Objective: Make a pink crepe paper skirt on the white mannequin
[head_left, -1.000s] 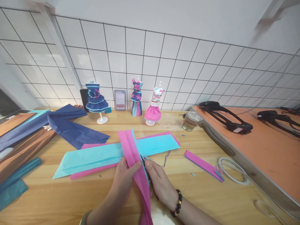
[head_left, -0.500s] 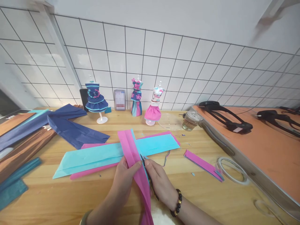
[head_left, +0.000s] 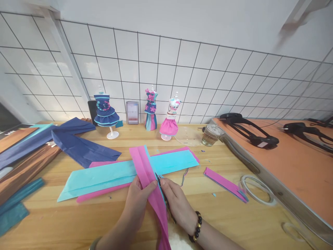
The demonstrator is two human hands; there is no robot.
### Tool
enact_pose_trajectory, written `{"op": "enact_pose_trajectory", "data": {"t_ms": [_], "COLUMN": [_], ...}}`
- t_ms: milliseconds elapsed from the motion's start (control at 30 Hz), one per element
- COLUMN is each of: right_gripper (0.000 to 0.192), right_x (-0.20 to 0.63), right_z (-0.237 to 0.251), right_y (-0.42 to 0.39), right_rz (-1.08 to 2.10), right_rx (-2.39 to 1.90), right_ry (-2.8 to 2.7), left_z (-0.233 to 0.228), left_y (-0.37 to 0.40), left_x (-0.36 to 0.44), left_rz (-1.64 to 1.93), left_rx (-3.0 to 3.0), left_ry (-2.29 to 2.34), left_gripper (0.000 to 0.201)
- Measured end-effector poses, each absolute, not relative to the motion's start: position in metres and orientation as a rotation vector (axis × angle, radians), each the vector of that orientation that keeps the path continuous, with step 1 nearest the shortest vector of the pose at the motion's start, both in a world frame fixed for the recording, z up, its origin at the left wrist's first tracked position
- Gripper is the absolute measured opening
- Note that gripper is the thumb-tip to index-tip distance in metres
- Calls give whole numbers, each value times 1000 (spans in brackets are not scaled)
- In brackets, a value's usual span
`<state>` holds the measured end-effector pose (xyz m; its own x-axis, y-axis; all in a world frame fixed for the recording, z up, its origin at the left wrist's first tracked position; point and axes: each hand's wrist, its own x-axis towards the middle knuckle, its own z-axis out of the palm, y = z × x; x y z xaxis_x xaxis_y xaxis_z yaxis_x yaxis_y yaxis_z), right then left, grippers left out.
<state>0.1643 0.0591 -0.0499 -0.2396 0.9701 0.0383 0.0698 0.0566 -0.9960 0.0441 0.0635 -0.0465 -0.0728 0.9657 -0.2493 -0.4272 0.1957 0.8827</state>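
Note:
My left hand [head_left: 137,196] pinches a long pink strip [head_left: 143,167] that looks like crepe paper or thin cloth, thumb on top. A light-blue layer shows along the strip's right edge. In my right hand [head_left: 179,199] is a pair of dark scissors [head_left: 161,187], the blades at that right edge close to my left thumb; most of the handle is hidden by my fingers. Beneath the strip, crossing it, lies a wide turquoise piece [head_left: 101,176] over a pink one [head_left: 106,193]. The held strip's lower end hangs down toward me.
Three small dressed mannequins stand at the back: a navy dress [head_left: 106,114], a striped dress [head_left: 151,109] and a pink skirt [head_left: 168,127]. A lidded glass [head_left: 212,134], a narrow pink strip [head_left: 225,184] and tape rolls [head_left: 257,189] lie right. Navy fabric [head_left: 85,147] is left.
Both hands keep almost the same place on the strip and scissors. The whole view has shifted very slightly; nothing else has visibly moved.

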Motion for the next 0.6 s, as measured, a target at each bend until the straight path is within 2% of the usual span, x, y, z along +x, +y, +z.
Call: {"op": "enact_pose_trajectory", "data": {"t_ms": [600], "right_gripper": [38], "right_x": [164], "right_z": [-47], "right_y": [60], "right_rz": [1306], "right_rx": [-1112], "right_ry": [-1464], "left_z": [-43], "left_y": [62], "left_x": [44], "left_rz": [1302], "left_rx": [662], "left_ry": [1076], "left_gripper": [35]}}
